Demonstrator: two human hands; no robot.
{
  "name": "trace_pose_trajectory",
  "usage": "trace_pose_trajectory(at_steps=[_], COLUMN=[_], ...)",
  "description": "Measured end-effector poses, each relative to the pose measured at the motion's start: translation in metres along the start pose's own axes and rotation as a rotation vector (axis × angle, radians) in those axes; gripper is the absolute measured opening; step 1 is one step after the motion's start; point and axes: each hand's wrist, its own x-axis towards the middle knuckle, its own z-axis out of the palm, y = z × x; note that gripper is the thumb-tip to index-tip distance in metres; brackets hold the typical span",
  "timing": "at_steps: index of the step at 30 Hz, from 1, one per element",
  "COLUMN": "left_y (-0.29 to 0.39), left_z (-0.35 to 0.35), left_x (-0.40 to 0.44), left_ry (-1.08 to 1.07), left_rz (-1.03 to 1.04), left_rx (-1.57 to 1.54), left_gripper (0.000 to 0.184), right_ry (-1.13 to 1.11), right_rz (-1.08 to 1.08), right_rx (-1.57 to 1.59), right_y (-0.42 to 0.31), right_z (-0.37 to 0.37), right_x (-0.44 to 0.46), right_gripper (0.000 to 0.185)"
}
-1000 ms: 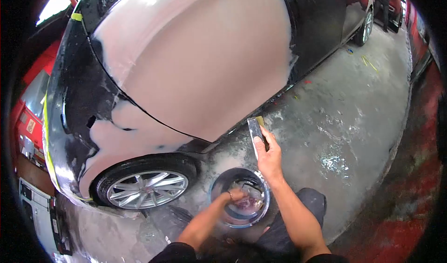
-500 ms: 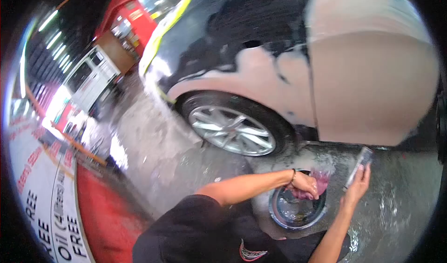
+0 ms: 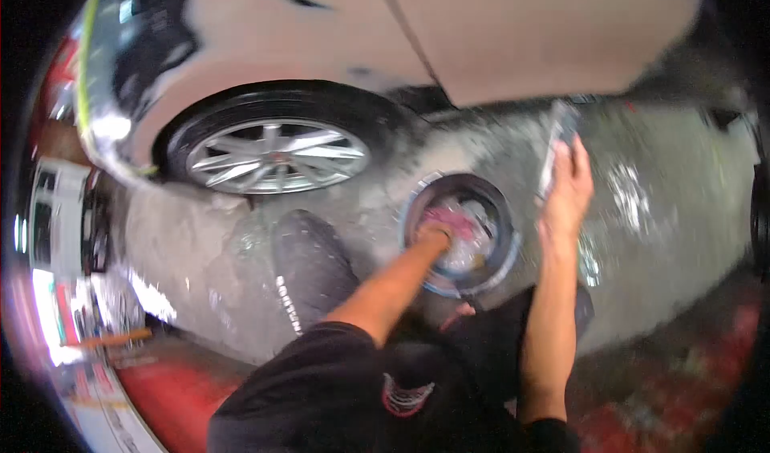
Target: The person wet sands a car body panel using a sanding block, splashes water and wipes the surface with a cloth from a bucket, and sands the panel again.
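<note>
My left hand (image 3: 435,230) is down inside a round dark bucket (image 3: 465,185) of water, closed on a pink cloth (image 3: 455,219). The cloth is partly in the bubbly water, and the fingers are blurred and partly hidden by it. Out to the right of the bucket, my right hand (image 3: 571,178) grips a flat, narrow sanding block (image 3: 553,150), light on one side and dark grey on the other. It is held on edge above the wet floor, apart from the car.
A car with a patchy pinkish-beige and black body (image 3: 513,36) stands ahead, its silver-spoked wheel (image 3: 277,156) left of the bucket. My knee (image 3: 309,252) is near the wheel. Wet concrete floor (image 3: 666,204) stretches right. A white vehicle (image 3: 60,212) is at far left.
My left hand has lowered the pink cloth from above the bucket's rim into the water. The view has tilted down and turned, and my right hand still holds the block.
</note>
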Motion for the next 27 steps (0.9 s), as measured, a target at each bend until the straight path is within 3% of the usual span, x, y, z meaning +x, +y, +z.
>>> trace_pose_trajectory(at_steps=[1, 2, 3, 7, 9, 10, 12, 13, 15, 16, 17, 18, 20, 21, 22, 24, 26, 27], left_y=[-0.002, 0.016, 0.032, 0.071, 0.101, 0.116, 0.127, 0.135, 0.151, 0.147, 0.151, 0.157, 0.167, 0.174, 0.187, 0.193, 0.214, 0.23], left_z=[-0.052, -0.097, -0.132, -0.277, -0.384, -0.437, -0.536, -0.583, -0.662, -0.713, -0.751, -0.775, -0.786, -0.785, -0.754, -0.731, -0.702, -0.7], left_x=[-0.049, -0.092, -0.127, -0.216, -0.279, -0.318, -0.385, -0.43, -0.529, -0.544, -0.557, -0.568, -0.562, -0.55, -0.534, -0.456, -0.427, -0.421], left_ry=[-0.083, -0.09, -0.092, -0.236, -0.145, -0.054, 0.296, 0.455, 0.801, 1.059, 1.387, 1.712, 1.881, 1.955, 1.786, 2.03, 2.115, 2.059], left_rz=[0.259, 0.401, 0.532, 0.661, 0.723, 0.764, 1.117, 1.128, 0.898, 1.186, 1.141, 1.067, 0.913, 0.836, 0.925, 1.026, 0.82, 0.801], left_rx=[0.48, 0.509, 0.531, 0.247, 0.215, 0.241, 0.288, 0.304, 0.24, 0.384, 0.492, 0.597, 0.803, 0.901, 0.578, 0.712, 0.605, 0.46], left_gripper=[0.036, 0.036, 0.037, 0.036, 0.035, 0.035, 0.03, 0.028, 0.03, 0.028, 0.028, 0.029, 0.03, 0.031, 0.037, 0.059, 0.086, 0.099], right_ry=[-0.004, -0.015, 0.001, 0.014, 0.021, 0.026, -0.001, 0.008, 0.035, 0.045, 0.053, 0.052, 0.049, 0.043, 0.042, 0.053, 0.058, 0.053], right_rz=[-0.018, -0.044, -0.044, -0.057, -0.124, -0.169, -0.13, -0.183, -0.208, -0.182, -0.148, -0.139, -0.111, -0.141, -0.172, -0.241, -0.256, -0.248], right_rx=[0.011, 0.037, 0.031, -0.022, -0.011, 0.021, -0.029, -0.043, -0.066, -0.069, -0.075, -0.059, -0.027, -0.039, -0.054, -0.086, -0.153, -0.137], right_y=[-0.003, -0.005, -0.008, -0.004, 0.001, 0.006, 0.015, 0.026, 0.036, 0.038, 0.039, 0.04, 0.044, 0.045, 0.046, 0.047, 0.037, 0.034], right_z=[-0.001, -0.001, -0.001, -0.007, -0.006, -0.005, -0.01, -0.012, -0.011, -0.011, -0.01, -0.009, -0.005, -0.002, 0.003, 0.005, 0.003, 0.003], right_x=[-0.005, -0.005, -0.007, -0.001, 0.012, 0.014, 0.022, 0.027, 0.038, 0.041, 0.043, 0.048, 0.051, 0.051, 0.051, 0.047, 0.041, 0.039], right_gripper=[0.051, 0.049, 0.048, 0.049, 0.049, 0.049, 0.048, 0.047, 0.046, 0.046, 0.046, 0.046, 0.047, 0.046, 0.046, 0.044, 0.044, 0.045])
